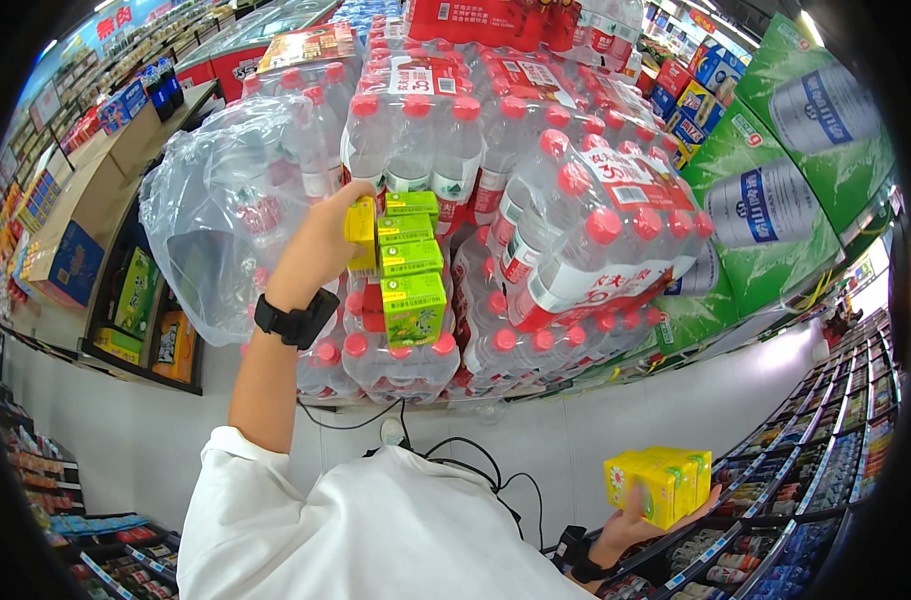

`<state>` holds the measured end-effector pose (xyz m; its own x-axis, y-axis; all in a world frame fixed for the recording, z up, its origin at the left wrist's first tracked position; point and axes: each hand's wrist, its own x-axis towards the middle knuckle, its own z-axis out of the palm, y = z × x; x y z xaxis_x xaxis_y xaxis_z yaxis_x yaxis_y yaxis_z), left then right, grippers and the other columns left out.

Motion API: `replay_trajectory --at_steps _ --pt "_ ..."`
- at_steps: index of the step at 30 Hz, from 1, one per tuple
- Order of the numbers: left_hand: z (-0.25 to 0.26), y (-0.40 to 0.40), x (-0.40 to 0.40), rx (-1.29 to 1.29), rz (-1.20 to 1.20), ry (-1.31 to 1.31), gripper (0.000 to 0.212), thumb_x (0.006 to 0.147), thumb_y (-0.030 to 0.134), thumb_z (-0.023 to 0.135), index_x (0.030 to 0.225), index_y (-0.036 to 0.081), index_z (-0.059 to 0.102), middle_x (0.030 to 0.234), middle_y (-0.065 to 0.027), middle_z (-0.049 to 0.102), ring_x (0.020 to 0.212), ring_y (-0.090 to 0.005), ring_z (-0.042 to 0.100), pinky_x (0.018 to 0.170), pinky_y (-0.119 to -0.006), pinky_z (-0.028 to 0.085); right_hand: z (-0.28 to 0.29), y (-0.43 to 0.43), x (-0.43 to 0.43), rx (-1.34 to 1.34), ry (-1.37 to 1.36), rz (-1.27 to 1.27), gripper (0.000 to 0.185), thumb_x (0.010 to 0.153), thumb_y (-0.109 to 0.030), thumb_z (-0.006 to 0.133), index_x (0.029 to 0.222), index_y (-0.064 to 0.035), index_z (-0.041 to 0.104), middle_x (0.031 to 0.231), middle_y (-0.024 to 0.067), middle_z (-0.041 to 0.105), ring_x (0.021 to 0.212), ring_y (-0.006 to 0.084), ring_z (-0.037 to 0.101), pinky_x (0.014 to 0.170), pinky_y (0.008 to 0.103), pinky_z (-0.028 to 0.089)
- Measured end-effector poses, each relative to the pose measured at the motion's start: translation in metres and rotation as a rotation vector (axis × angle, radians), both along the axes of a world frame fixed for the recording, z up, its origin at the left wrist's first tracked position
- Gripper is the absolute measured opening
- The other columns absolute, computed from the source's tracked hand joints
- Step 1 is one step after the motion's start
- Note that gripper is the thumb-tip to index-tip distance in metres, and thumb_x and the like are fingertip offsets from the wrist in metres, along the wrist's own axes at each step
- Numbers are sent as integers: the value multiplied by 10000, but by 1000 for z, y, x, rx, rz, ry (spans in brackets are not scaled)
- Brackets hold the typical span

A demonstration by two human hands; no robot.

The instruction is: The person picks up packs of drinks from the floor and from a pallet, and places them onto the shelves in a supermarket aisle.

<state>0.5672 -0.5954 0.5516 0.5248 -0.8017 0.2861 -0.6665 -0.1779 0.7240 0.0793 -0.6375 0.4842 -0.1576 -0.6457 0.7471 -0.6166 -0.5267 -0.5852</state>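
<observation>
My left hand grips a yellow drink carton on top of shrink-wrapped bottled water. Right beside that carton runs a row of several green drink cartons, the nearest one showing its front. At the lower right, my right hand holds a small block of yellow drink cartons, thumb on the near face and fingers underneath. Those cartons are near the shelving, away from the water stack. Water packs with red caps rise behind the green row, and another pack lies tilted to its right.
Loose clear plastic wrap bulges at the left of the stack. Large green beer cases are piled on the right. A wooden-topped display counter stands left. Bottle shelves line the right side, and black cables hang near my body.
</observation>
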Motion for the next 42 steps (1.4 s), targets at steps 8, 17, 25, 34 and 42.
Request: replay_trajectory --at_steps 8,17,25,34,42 --pt "-30 -5 10 -112 -9 111 598 695 -148 692 1246 17 529 1182 -168 626 1144 -330 601 953 -358 474 12 -13 65 65 -104 221 1247 650 -432 884 1547 -14 125 1489 140 292 1293 303 447 1062 468 409" --pt "-32 11 0 -227 -19 30 569 765 -162 603 1290 40 516 1388 -235 455 1231 -445 500 1028 -427 450 20 -25 138 -10 190 387 1217 624 -301 899 1552 -56 151 1492 125 314 1244 260 487 1063 418 423" --pt "2 59 -45 -455 -242 -192 356 753 70 760 1090 54 648 1207 -154 570 1054 -351 588 843 -420 514 10 -31 156 887 -904 881 863 872 -603 554 1523 -136 230 1400 219 451 1128 335 565 938 539 491" --pt "-4 46 -115 -311 -459 45 585 731 213 849 1235 28 615 1098 -161 626 955 -308 647 779 -384 554 19 -51 209 713 -566 1081 690 818 -434 722 1281 -47 384 1178 243 555 979 353 648 840 479 561" --pt "0 49 -151 -222 -255 222 665 773 154 836 1332 -14 518 1137 -181 621 940 -315 653 778 -373 559 24 -80 206 888 -381 1593 976 617 -244 950 1320 -123 285 1341 168 368 1231 296 507 1009 408 458"
